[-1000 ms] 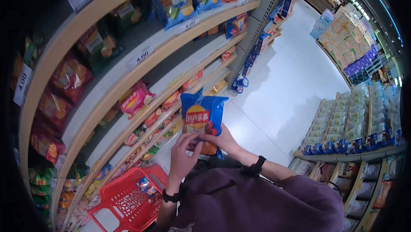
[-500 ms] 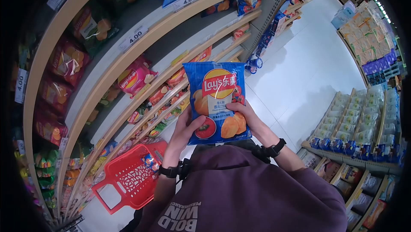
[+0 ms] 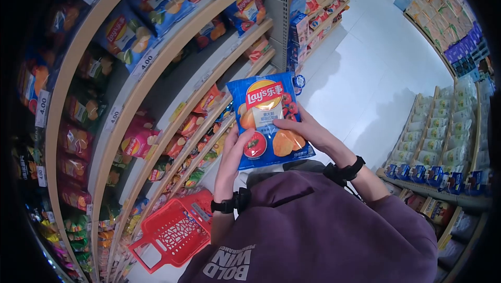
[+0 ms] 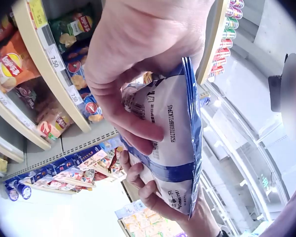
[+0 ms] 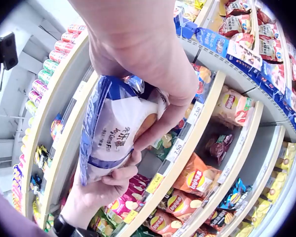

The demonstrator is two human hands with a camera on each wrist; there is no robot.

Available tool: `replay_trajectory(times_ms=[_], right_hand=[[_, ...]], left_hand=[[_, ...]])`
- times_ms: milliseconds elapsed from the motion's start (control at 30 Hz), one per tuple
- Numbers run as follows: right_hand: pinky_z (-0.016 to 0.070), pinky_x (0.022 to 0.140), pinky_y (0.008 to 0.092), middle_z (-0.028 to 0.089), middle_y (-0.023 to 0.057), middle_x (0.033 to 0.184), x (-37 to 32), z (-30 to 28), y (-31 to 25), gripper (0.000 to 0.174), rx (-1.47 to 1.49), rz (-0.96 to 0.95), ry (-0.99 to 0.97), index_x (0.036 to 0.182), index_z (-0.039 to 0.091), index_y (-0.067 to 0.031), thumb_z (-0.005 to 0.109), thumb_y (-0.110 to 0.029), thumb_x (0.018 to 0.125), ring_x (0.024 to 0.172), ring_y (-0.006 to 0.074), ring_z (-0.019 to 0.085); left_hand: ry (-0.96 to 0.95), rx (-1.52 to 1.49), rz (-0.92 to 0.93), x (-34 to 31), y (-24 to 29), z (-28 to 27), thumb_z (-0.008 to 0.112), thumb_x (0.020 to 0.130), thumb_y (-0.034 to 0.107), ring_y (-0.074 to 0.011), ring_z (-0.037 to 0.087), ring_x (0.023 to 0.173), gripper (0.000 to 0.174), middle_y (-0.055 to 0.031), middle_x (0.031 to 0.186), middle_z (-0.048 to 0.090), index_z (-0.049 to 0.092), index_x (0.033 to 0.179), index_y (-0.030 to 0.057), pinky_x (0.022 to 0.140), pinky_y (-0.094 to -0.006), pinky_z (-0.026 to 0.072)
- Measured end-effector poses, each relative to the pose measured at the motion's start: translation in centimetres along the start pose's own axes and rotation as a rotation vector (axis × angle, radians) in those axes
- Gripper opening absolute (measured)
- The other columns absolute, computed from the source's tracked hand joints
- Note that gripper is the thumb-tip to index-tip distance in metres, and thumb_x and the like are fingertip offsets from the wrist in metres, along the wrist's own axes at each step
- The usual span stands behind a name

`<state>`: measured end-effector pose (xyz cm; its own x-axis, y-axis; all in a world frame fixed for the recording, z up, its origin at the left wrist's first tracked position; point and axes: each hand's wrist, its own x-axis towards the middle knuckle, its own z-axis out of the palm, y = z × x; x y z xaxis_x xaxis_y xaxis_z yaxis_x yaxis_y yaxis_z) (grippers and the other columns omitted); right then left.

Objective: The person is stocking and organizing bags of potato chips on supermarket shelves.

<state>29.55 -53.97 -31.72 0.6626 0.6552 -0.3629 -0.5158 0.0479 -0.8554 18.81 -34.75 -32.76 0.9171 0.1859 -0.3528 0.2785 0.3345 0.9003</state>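
Chip bag (image 3: 267, 106) upright, long axis vertical, logo up; left hand (image 3: 237, 148), right hand (image 3: 305, 131) grip sides.

Purple top (image 3: 313, 231) with white BOLD WIN lettering (image 3: 227, 263), black wrist straps (image 3: 232, 203)

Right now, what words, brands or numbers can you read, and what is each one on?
"Lay's", with "乐事": front of the blue chip bag.
"4.00": price tags along the shelf edge, head view.
"7.50": another price tag, right wrist view.
"BOLD WIN": chest of the purple shirt, seen upside down.
Small print on the bag's back: too small to read.
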Motion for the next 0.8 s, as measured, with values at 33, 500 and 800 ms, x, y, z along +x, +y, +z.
replay_trajectory(times_ms=[33,500,800], right_hand=[[0.0474,0.098,0.0311,0.056,0.0127,0.130,0.0,-1.3,-0.1,0.077,0.025,0.036,-0.004,0.142,0.033,0.0000,0.078,-0.025,0.084,0.115,0.0182,0.058],[0.0451,0.103,0.0350,0.054,0.0127,0.135,3.4,-7.7,1.7,0.083,-0.084,-0.041,-0.215,0.145,0.032,-0.0032,0.081,-0.018,0.080,0.120,0.0197,0.054],[0.0442,0.102,0.0338,0.055,0.0192,0.130,12.0,-5.8,2.3,0.094,-0.198,0.093,-0.028,0.140,0.032,0.0058,0.082,-0.043,0.077,0.120,0.0222,0.054]], left_hand=[[-0.028,0.030,-0.003,0.7,-0.1,1.1,0.062,0.095,0.023,-0.0135,0.061,0.107,0.049,-0.0100,0.124,0.060,0.049,0.135,-0.0004,0.092,-0.0273,0.0483],[-0.056,0.293,-0.109,7.2,-0.9,3.0,0.079,0.081,0.013,-0.0180,0.064,0.104,0.054,-0.0104,0.118,0.065,0.052,0.127,0.0000,0.091,-0.0312,0.0522],[0.132,0.096,-0.173,12.3,-1.1,-1.9,0.077,0.083,0.014,-0.0172,0.063,0.106,0.056,-0.0109,0.122,0.062,0.050,0.131,0.0000,0.091,-0.0305,0.0518]])
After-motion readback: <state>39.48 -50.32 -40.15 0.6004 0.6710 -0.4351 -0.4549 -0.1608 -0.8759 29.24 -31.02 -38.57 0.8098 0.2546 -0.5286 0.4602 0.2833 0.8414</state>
